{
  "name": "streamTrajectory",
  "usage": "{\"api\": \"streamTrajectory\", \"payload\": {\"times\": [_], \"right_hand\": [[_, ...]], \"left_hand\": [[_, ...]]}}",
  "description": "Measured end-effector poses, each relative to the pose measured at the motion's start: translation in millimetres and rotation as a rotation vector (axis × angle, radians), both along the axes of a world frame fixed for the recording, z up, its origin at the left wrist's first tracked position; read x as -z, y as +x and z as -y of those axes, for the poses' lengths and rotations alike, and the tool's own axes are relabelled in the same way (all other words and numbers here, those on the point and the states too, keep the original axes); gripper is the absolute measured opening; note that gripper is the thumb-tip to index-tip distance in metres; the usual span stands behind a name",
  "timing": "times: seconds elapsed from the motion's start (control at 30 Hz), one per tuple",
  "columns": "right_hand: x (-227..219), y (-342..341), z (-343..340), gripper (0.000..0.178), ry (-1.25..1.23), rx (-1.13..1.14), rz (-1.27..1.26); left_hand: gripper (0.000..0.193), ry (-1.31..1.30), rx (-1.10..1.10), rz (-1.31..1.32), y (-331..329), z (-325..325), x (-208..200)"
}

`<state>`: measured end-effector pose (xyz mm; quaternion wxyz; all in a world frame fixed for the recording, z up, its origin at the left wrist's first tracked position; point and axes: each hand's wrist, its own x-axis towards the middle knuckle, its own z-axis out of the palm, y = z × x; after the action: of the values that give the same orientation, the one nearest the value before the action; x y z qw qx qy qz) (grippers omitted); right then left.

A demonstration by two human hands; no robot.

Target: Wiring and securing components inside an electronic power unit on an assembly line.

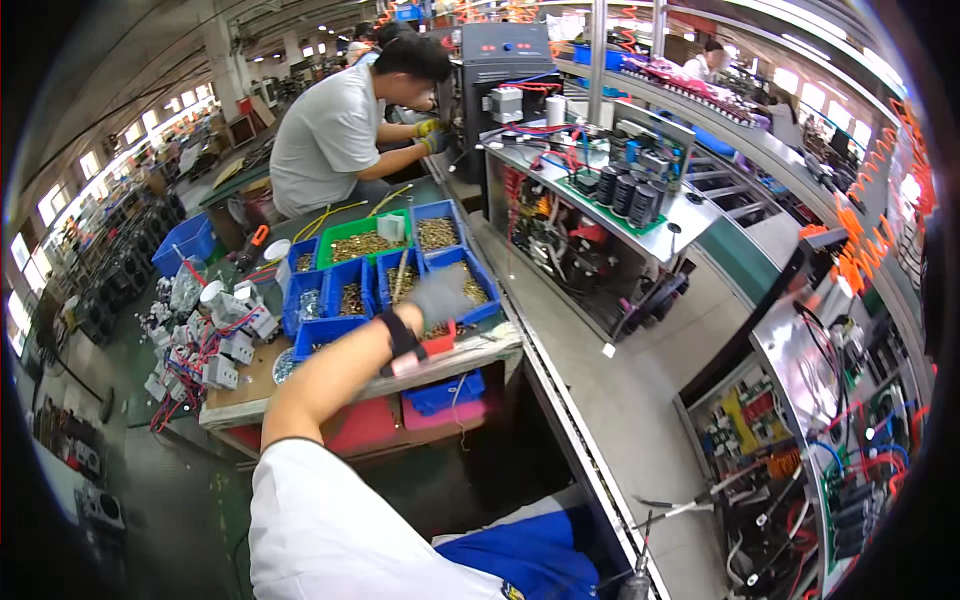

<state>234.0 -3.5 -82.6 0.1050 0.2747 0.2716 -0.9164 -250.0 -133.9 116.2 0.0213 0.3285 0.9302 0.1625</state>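
- Head view: your gloved left hand (440,295) was over the front-right blue bin (489,303), with a black wristband (402,335) at the wrist.
- Fingers: the left ones were blurred; I could not tell whether they were spread, pressed together or pinching anything. Your right hand was out of view, its fingers likewise unverified.
- Parts: small brass-coloured parts (474,287) lay in that bin, beside and partly hidden by your glove.
- Surroundings: a red tray (439,346) sat below your hand at the near edge of the tabletop (258,375). A green bin (333,235) stood behind, and grey wired components (222,372) were heaped to the left.
- Risk, judged: the bins stood close together, so a dropped part could have landed among the wrong kind.
- Risk, judged: the wristband could have caught the red tray and tipped it.
- Risk, judged: a thick glove could have picked up too many parts, or none.
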Motion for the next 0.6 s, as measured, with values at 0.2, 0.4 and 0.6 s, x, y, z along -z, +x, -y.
{"api": "streamTrajectory", "payload": {"times": [0.2,0.4,0.6], "right_hand": [[-10,-17,-30,0.067,0.141,-0.08,0.02],[-24,-41,-62,0.072,0.304,-0.122,0.041],[-48,-30,-65,0.077,0.472,0.025,0.126]], "left_hand": [[0.038,-0.152,-0.634,0.135,-163,100,6],[0.043,-0.066,-0.754,0.137,-241,113,38],[0.025,-0.142,0.051,-0.229,-325,105,90]]}}
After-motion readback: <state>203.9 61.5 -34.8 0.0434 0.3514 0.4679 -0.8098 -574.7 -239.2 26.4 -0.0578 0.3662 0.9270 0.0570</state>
